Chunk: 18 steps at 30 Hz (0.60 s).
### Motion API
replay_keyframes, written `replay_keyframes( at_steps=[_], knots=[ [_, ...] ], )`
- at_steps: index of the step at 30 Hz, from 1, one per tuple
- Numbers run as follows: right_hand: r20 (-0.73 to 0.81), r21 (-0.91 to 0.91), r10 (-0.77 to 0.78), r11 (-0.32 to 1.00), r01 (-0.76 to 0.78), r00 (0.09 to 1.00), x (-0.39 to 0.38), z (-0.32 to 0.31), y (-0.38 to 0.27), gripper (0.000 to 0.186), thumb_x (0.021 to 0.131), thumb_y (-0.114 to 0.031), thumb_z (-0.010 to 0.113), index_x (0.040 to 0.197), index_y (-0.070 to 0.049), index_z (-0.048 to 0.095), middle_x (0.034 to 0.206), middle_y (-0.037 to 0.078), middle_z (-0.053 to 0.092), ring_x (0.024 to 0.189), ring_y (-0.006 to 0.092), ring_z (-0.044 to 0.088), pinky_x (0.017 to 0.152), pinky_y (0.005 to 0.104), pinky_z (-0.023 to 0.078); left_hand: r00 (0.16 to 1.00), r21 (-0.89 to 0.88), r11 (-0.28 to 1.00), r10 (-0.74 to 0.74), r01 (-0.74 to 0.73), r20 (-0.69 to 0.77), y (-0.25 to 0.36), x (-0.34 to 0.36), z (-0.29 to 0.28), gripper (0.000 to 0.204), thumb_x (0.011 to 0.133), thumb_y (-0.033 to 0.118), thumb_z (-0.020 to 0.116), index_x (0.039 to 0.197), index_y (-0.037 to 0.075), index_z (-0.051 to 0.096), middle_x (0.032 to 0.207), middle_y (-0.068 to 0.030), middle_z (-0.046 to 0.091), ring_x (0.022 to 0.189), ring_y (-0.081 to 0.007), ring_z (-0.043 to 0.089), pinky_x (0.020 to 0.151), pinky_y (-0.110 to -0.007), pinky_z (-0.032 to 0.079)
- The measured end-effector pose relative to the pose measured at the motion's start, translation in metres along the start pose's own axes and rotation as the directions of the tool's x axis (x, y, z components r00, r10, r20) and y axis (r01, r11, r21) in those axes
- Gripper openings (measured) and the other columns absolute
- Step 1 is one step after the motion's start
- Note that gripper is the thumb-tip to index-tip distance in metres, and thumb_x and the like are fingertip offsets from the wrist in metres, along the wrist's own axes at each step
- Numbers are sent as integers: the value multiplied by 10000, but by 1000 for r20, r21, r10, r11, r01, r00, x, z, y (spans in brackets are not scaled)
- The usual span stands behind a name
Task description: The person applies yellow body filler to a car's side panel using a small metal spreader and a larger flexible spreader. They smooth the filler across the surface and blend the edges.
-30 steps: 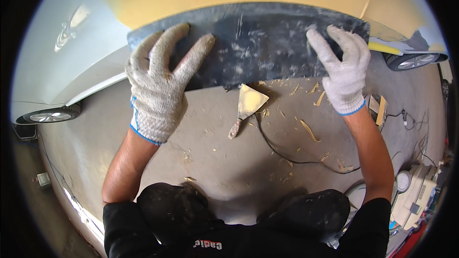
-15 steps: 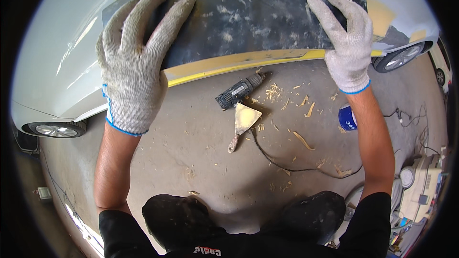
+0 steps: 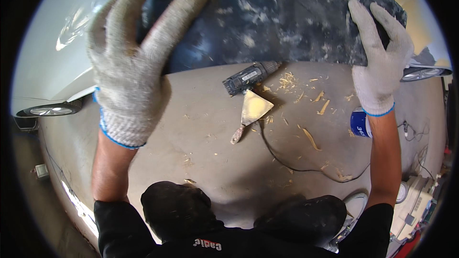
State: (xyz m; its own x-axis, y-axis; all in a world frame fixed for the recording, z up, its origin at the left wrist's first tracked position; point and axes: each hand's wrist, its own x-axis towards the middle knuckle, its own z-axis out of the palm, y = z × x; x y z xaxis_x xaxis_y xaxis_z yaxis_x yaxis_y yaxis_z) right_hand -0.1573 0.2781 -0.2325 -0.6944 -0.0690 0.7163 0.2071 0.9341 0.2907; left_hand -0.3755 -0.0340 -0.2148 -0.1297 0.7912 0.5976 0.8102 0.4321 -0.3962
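Note:
A long dark sheet [image 3: 287, 28], smeared with whitish marks, spans the top of the view in front of a pale car body [image 3: 52, 67]. I hold it at both ends in knit work gloves with blue cuffs. My left hand [image 3: 126, 71] grips the left end, thumb and fingers lying across its face. At the other end, my right hand [image 3: 382, 62] has its thumb on the face and its fingers bent near the right edge. The sheet hides much of the car panel behind it; some fingertips are out of sight.
On the concrete floor [image 3: 201, 124] lie a dark corded power drill [image 3: 248, 79], a scraper [image 3: 256, 107] with yellowish filler on its wide blade, and scattered yellow shavings [image 3: 311, 139]. A blue can [image 3: 359, 123] stands beside my right forearm. Beige equipment [image 3: 413, 205] is at lower right.
The sheet now looks larger and covers the yellow strip along the car's lower edge. Both hands have moved with it, the right one shifting rightward.

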Motion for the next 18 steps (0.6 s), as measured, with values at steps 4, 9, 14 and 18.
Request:
replay_keyframes(
  at_steps=[4,9,14,18],
  knots=[
    [14,-26,4,1000,-4,1000,-17,6,-11,908,607,172,692,1379,-301,751,1236,60,701,1156,299,630,1031,431,493,999,-188,982,-29,35,34,11,-7,9,738,817,-110,751,1435,290,686,1508,-76,563,1370,-349,483,1153,-456,458],
    [141,32,80,996,-86,987,-37,1,-33,927,615,153,707,1397,-345,732,1310,22,666,1173,301,587,1060,424,481,992,-231,972,-12,41,128,19,-24,5,696,806,-76,764,1411,262,698,1481,-87,568,1340,-362,500,1133,-469,452],
    [185,31,95,994,-103,978,-50,-12,-54,778,732,59,656,1386,-355,736,1271,13,670,1151,294,575,1074,425,488,979,-295,954,1,61,206,31,-39,-3,769,750,-101,717,1429,259,678,1465,-104,570,1306,-373,525,1112,-490,451],
    [306,116,10,992,-47,952,-63,-19,-63,536,857,-93,612,1351,-254,743,1232,30,659,1129,291,597,1022,446,511,947,-425,899,44,101,318,40,-61,-7,830,704,-141,615,1454,214,649,1465,-134,566,1324,-393,529,1123,-513,441]
  ],
)
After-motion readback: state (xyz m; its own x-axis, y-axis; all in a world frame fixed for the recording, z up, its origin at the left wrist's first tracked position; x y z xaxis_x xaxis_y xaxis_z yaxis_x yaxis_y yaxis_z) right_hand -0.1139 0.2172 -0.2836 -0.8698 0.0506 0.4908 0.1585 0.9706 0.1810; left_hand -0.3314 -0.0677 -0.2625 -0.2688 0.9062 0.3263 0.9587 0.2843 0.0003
